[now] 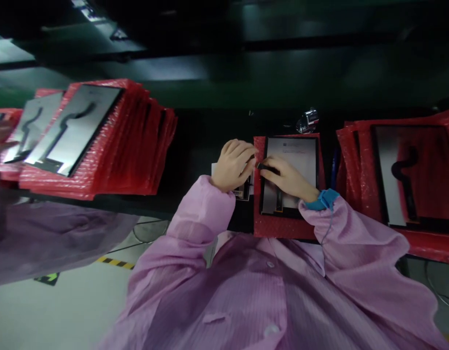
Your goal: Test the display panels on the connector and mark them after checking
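Note:
A flat display panel with a silvery grey back and dark edges lies on a red bubble-wrap sheet in front of me. My right hand, a blue wrist strap at its cuff, rests over the panel and pinches the panel's black ribbon cable near its left edge. Just to the left, my left hand is closed, its fingertips curled towards the cable's end. What those fingers hold, if anything, is hidden. Beneath the left hand, a small card-like item is partly covered.
On the left stands a leaning stack of red bubble-wrap bags topped by panels. Another bagged stack with a panel is at the right. A shiny metal object sits behind my panel. A co-worker's sleeve reaches in from the left.

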Available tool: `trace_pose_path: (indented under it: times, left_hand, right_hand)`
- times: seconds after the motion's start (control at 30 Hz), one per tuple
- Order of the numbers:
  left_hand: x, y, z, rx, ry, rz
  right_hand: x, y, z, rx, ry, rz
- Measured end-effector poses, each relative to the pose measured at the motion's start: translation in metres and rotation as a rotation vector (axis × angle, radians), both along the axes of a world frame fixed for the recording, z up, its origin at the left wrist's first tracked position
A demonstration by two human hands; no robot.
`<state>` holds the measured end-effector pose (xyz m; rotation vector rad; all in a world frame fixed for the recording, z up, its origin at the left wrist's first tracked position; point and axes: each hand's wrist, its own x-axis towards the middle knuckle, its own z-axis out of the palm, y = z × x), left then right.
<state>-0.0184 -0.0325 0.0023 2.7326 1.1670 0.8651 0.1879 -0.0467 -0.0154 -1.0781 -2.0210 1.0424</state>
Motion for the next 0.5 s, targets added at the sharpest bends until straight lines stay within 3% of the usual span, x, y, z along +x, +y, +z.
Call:
trace_pose_path:
  times: [0.17,0.5]
  left_hand:
    - [0.005,0.006,-0.017,-0.096,0.030,-0.121]
    - [0.005,0.002,-0.023,-0.089,0.000,-0.159]
  right_hand:
    - [-0.001,0.001,-0.001,0.007,-0.043,0.030]
    - [-0.006,0.001,-0.001,0.046,-0.092,0.006]
